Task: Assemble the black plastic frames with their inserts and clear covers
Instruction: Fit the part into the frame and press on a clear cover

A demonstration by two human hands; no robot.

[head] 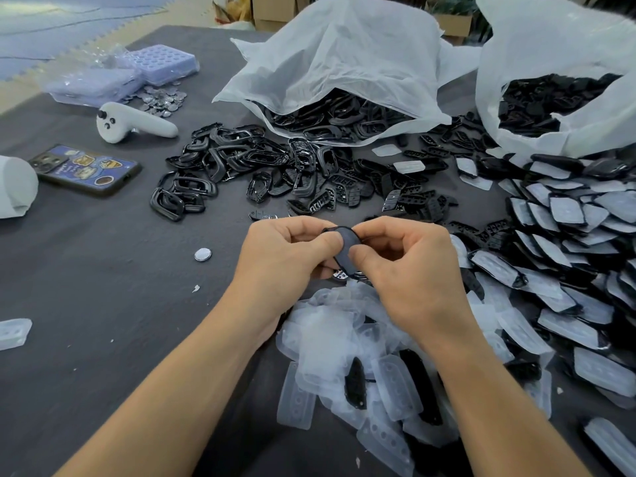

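Clear covers: a loose heap of clear covers (pixel 330 339) lies nearest you on the dark grey counter (pixel 103 270), under your wrists, with a few black parts mixed in.
Left hand: your left hand (pixel 285 256) has its fingers (pixel 303 226) curled, and its thumb pinches the left edge of a black piece (pixel 346 251).
Right hand: your right hand (pixel 402 259) is curled the same way and pinches the right edge of that piece.
Black piece: it is held between both hands, above the far edge of the heap, tilted, with its smooth dark face towards you.
Silver disc: one small silver disc (pixel 202 254) lies alone on the counter, to the left of your left hand.
Covered parts: overlapping rows of covered parts (pixel 568 235), black with a cloudy film on top, fill the right side.
Black frames: a scatter of open black frames (pixel 220 160) lies beyond your hands, to the left of centre.
Inserts: small black inserts (pixel 344 191) with button shapes lie just right of the frames.
Far left: a phone (pixel 86 169) lies face down and a white controller (pixel 134 123) lies behind it.
Further back: a pile of silver discs (pixel 161 98) sits beside pale blue trays (pixel 165 62).
Bags: two white bags, one at centre (pixel 337 63) and one at right (pixel 550 46), stand open at the far side. Both hold black parts.
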